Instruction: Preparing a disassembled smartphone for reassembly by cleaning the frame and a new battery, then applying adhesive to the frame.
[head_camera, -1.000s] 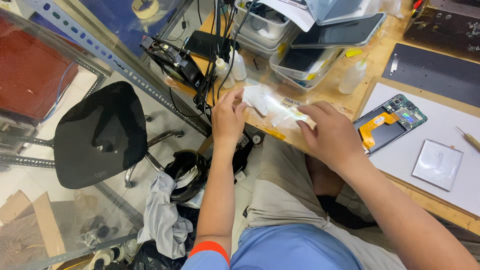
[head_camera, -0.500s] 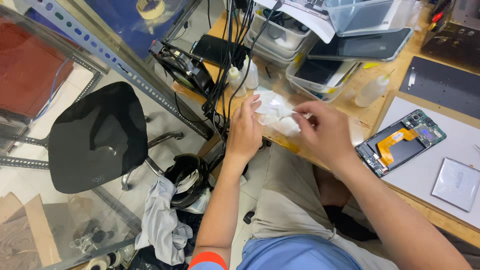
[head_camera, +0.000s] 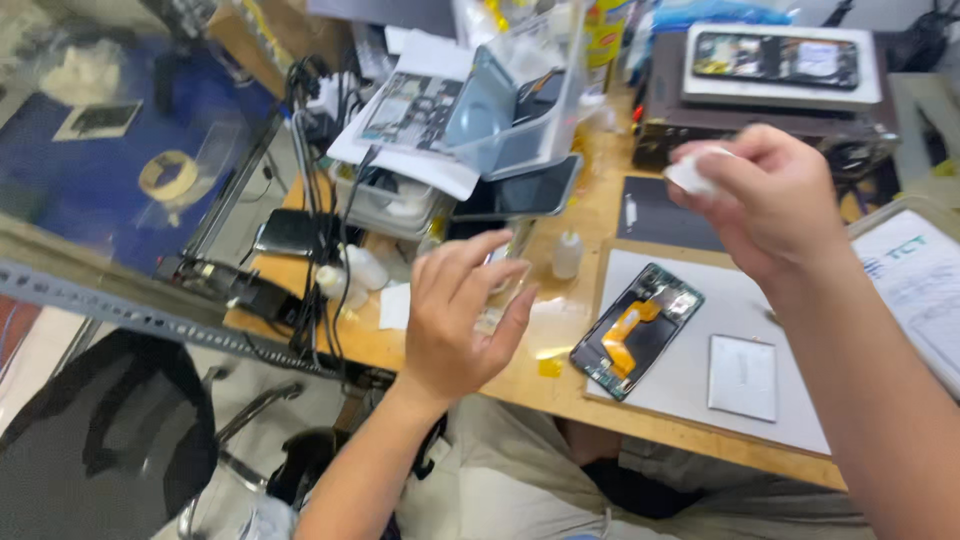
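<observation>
My left hand (head_camera: 460, 315) hovers above the front edge of the wooden workbench (head_camera: 560, 370), fingers spread and holding nothing. My right hand (head_camera: 770, 195) is raised higher to the right, pinching a small white wipe (head_camera: 690, 172) between thumb and fingers. Below and between the hands lies an opened phone (head_camera: 637, 330) with an orange flex cable, resting on a white mat (head_camera: 700, 390). A flat grey battery-like plate (head_camera: 742, 377) sits on the mat to the phone's right. A small clear dropper bottle (head_camera: 567, 255) stands just beyond my left hand.
Stacked clear plastic trays (head_camera: 500, 130) with phone screens and papers fill the bench's back left. A bundle of black cables (head_camera: 315, 200) hangs at the left edge. A dark box with a phone (head_camera: 775, 60) on it is at the back right. A black chair (head_camera: 100, 440) stands lower left.
The hands have parted: the right rose up and right with the white wipe, and the left let go and opened. The view swung up toward the bench.
</observation>
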